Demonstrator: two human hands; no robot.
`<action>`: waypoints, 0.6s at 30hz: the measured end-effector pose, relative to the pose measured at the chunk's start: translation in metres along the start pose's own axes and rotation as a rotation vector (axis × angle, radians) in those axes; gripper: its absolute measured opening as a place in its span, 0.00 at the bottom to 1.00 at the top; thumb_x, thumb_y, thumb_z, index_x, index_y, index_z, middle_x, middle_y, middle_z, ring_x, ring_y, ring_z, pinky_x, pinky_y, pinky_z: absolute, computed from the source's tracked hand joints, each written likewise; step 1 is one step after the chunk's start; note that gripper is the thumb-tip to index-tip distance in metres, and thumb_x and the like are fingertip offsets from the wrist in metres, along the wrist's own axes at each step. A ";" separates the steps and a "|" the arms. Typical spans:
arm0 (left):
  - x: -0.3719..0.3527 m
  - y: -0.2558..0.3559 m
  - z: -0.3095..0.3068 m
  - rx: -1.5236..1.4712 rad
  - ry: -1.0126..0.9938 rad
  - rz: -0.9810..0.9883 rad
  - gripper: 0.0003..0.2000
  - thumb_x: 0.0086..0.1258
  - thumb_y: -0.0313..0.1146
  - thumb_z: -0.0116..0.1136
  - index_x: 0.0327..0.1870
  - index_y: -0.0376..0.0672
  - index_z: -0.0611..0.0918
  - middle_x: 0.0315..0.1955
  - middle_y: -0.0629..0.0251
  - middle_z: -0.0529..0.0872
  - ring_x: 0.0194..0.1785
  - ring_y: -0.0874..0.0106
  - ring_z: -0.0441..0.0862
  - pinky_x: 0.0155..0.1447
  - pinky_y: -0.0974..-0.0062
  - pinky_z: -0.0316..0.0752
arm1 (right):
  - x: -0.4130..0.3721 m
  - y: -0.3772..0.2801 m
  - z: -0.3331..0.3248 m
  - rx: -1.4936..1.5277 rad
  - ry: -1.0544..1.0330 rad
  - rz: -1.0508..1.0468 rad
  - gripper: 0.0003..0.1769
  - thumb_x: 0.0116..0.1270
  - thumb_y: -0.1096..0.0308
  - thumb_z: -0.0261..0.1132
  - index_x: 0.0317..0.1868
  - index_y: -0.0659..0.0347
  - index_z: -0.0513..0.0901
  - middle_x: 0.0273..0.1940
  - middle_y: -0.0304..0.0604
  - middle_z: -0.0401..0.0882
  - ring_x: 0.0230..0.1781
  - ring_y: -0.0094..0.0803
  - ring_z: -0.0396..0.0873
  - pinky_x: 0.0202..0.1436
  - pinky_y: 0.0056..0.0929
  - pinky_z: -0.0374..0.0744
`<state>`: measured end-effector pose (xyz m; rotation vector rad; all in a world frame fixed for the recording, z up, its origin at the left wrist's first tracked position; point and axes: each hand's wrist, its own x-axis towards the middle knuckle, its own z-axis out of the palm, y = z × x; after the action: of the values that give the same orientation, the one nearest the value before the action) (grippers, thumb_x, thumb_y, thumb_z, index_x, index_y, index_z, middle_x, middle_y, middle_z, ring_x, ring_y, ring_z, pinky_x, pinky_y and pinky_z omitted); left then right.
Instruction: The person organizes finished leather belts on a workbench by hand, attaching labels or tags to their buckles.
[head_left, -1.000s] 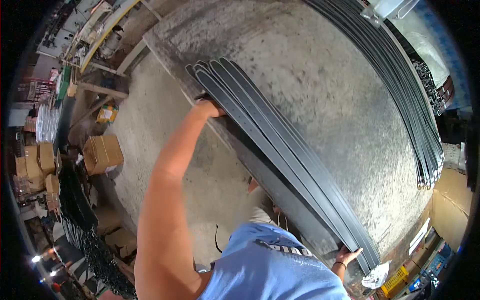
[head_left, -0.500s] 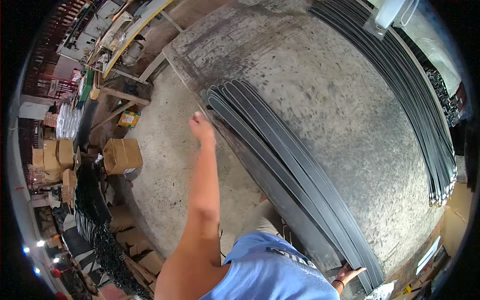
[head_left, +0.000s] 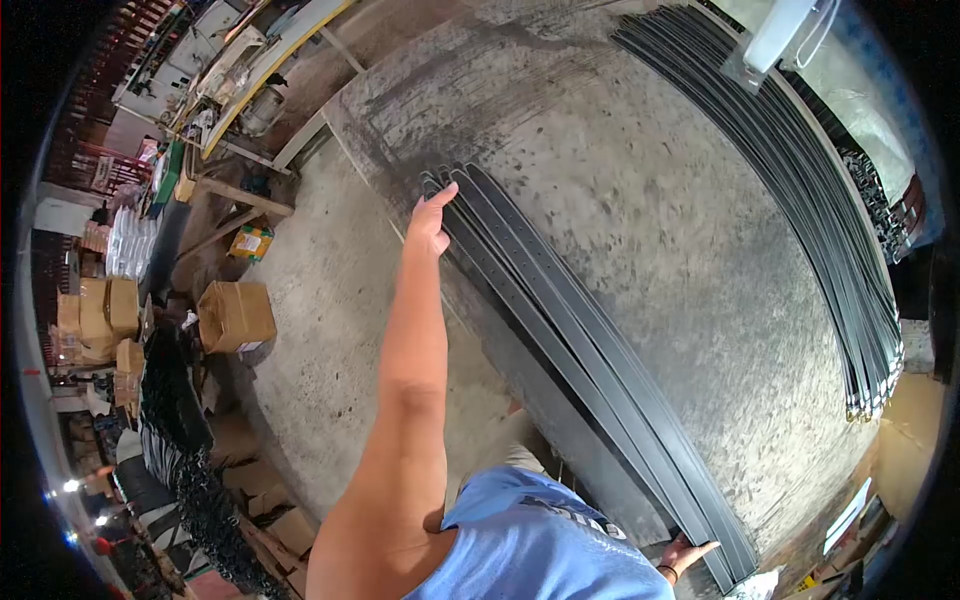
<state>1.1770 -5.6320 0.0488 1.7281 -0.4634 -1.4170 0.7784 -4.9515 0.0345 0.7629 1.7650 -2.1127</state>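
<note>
A bundle of long black belts [head_left: 580, 330], with rounded tips and rows of holes at the far end, lies lengthwise along the near edge of the worktable [head_left: 700, 280]. At that far end my left hand [head_left: 432, 218] is closed on the belt tips, with fingers over the edge of the bundle. Close to my body, my right hand [head_left: 685, 555] grips the other end, its thumb lying across the top and its fingers partly hidden beside and under the belts.
Along the table's far side runs a larger row of dark belts [head_left: 790, 190] with metal ends. A white fixture [head_left: 780, 35] hangs at the upper right. Cardboard boxes [head_left: 236, 316] stand on the floor to the left, near a cluttered bench [head_left: 270, 70].
My left hand has moved from beside the table up onto the far tips of the belts and closed there. Those tips now lie closer together. My right hand stays at the near end.
</note>
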 end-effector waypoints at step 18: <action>-0.155 -0.071 0.042 1.138 -0.713 1.223 0.36 0.66 0.62 0.54 0.66 0.43 0.70 0.67 0.47 0.64 0.74 0.46 0.54 0.75 0.42 0.45 | -0.039 0.053 0.124 -1.921 0.121 -0.930 0.48 0.65 0.29 0.52 0.77 0.48 0.54 0.77 0.59 0.45 0.77 0.60 0.44 0.70 0.68 0.53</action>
<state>1.0767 -5.4935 0.0896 1.0202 -2.5350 -0.7088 0.8124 -5.0872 0.0265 -0.5831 3.1412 0.2843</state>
